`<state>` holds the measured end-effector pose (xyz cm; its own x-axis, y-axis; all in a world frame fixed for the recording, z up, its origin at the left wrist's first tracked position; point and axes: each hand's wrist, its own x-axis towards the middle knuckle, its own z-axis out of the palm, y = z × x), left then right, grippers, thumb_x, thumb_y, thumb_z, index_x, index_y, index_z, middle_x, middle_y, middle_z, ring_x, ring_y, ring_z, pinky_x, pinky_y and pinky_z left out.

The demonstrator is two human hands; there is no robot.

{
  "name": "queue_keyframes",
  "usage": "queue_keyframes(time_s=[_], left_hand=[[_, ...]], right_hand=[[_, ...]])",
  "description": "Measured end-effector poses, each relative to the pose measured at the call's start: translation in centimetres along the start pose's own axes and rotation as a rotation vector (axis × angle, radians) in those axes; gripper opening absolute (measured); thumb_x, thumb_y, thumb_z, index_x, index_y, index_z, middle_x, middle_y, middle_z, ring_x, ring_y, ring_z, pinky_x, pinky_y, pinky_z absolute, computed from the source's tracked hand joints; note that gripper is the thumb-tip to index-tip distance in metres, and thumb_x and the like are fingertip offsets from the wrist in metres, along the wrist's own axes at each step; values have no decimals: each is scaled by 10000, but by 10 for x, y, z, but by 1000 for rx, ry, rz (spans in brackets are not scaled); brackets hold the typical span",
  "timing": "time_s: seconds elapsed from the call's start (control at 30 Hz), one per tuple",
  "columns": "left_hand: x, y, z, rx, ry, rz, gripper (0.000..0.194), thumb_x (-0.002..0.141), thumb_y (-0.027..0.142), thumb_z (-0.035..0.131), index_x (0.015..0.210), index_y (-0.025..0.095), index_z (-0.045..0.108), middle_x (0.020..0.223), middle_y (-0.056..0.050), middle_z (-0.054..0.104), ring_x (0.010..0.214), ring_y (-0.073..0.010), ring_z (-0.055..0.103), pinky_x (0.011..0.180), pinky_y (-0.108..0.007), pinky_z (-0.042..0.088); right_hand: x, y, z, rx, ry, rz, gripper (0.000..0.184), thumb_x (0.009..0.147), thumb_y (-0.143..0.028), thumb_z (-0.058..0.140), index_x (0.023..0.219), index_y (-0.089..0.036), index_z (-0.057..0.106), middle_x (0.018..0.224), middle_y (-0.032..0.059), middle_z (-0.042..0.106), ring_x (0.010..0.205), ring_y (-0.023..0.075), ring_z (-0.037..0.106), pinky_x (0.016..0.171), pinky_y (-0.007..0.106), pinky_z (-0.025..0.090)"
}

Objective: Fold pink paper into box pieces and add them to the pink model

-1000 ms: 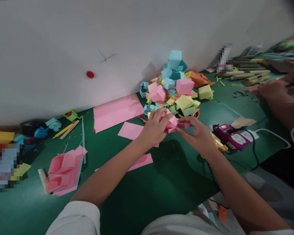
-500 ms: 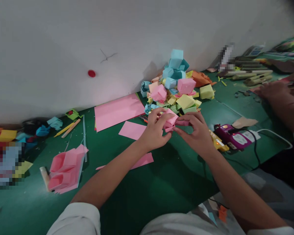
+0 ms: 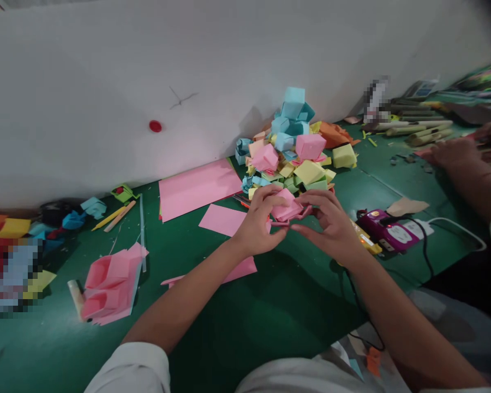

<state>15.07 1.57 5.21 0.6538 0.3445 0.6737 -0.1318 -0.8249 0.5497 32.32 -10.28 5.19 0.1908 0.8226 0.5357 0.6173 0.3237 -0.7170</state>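
Note:
Between my hands, just above the green table, is a partly folded pink paper box (image 3: 285, 206). My left hand (image 3: 259, 221) grips its left side, fingers over the top and thumb below. My right hand (image 3: 325, 224) pinches the right-hand flap, its fingertips partly hiding the folds. Behind them rises a pile of folded paper boxes, among them a pink box (image 3: 311, 147), a yellow box (image 3: 344, 156) and a blue box (image 3: 294, 102). A flat pink paper piece (image 3: 221, 218) lies left of my left hand, and another pink strip (image 3: 239, 270) is partly behind my forearm.
Large pink sheets (image 3: 200, 188) lie by the wall. At left sit joined pink paper boxes (image 3: 110, 281) and pencils (image 3: 108, 217). A purple power adapter (image 3: 387, 229) with cables stands to the right. A co-worker's hand (image 3: 454, 153) is at the far right, near rolled tubes (image 3: 419, 128).
The pink paper box has tilted and dropped slightly, with its lower flaps spreading wider. My right thumb has moved a little lower. The view has shifted slightly.

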Motion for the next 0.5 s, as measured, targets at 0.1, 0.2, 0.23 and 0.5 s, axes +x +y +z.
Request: queue_keyframes(time_s=[0.1, 0.2, 0.23, 0.5], left_hand=[[-1, 6, -5, -52, -12, 35, 395, 860, 213, 655, 1210, 283, 486, 1381, -118, 440, 1367, -281, 439, 1119, -521, 411], [-1, 10, -9, -178, -59, 19, 341, 911, 326, 635, 1226, 292, 511, 1413, -119, 466, 1356, -292, 471, 1096, -527, 437], [-1, 12, -9, -225, -59, -2, 310, 931, 375, 620, 1216, 291, 529, 1421, -118, 474, 1351, -294, 481, 1084, -522, 451], [-13, 34, 5, -264, 104, -233, 474, 1058, 513, 316, 1493, 330, 361, 1516, -87, 417, 1420, -266, 402, 1188, -487, 371]], right_hand=[[-2, -2, -5, 36, -61, 3, 503, 875, -360, 728, 1354, -321, 578, 1430, 104, 491, 1245, 300, 586, 889, 435, 630], [-3, -4, -6, 81, -141, 70, 601, 889, -357, 710, 1451, -332, 498, 1446, 90, 555, 1239, 298, 616, 865, 421, 638], [-4, -5, -6, 104, -162, 99, 614, 893, -356, 703, 1466, -331, 485, 1415, 84, 594, 1215, 294, 637, 848, 414, 643], [-8, -23, 14, -5, -85, 42, 597, 958, -290, 572, 1534, -328, 419, 1454, 58, 579, 1272, 276, 605, 980, 433, 584]])
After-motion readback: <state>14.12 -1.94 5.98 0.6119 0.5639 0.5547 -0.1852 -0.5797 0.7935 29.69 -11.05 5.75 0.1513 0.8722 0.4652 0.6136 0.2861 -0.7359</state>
